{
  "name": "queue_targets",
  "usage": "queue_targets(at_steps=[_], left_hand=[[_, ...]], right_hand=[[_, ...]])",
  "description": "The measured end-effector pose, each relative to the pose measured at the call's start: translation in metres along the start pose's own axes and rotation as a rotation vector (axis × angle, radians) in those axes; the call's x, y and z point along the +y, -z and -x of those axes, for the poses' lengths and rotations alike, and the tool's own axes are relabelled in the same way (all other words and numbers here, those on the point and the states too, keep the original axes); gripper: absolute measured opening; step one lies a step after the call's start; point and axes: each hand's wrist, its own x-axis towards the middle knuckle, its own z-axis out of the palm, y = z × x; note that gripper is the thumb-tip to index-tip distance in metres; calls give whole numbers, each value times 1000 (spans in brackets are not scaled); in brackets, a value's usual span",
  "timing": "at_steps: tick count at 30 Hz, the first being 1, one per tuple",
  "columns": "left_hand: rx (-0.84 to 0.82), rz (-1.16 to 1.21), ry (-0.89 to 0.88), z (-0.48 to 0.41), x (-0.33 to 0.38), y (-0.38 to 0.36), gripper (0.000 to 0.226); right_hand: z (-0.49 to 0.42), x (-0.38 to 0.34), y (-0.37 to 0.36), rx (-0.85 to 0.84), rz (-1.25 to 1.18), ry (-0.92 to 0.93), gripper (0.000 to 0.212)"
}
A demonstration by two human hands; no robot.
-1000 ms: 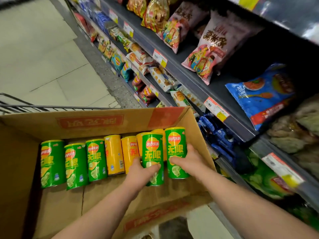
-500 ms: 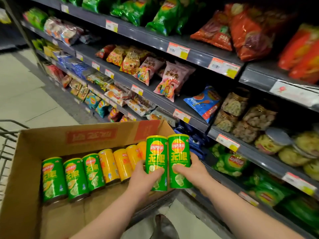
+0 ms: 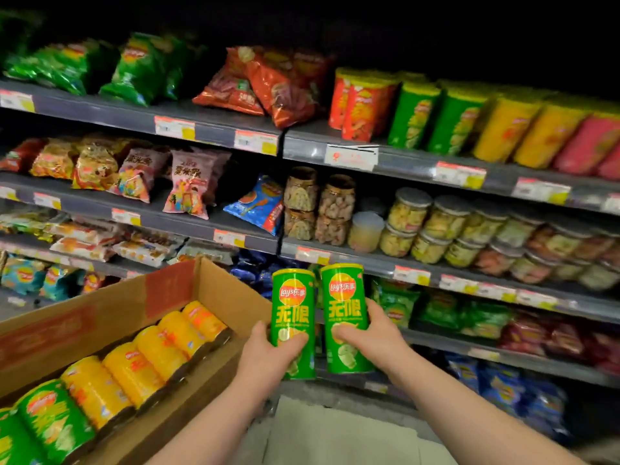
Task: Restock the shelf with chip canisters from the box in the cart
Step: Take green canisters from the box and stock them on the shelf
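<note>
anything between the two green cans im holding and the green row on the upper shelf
Nothing visible in between. Green canisters already line the front of that shelf, so no free slot shows for the held cans.

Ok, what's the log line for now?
left hand grips left can | right hand grips right can | both upright, out of box

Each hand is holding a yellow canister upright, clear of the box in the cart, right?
Not quite: the held canisters are green, not yellow. In the head view the left hand grips the left green canister and the right hand grips the right green canister, both upright and clear of the box. The yellow canisters lie in the box.
</note>
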Motion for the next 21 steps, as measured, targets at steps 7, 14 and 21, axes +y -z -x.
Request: queue_targets(at_steps=[7,14,21], left_hand=[[-236,-6,-122,44,46,-112,46],[-399,16,-167,114,89,-240,65],[-441,9,-237,169,115,-337,44]], right_hand=[[55,51,114,207,-85,-59,45],[116,107,239,342,-160,-55,41],[158,156,333,439,-180,-49,40]])
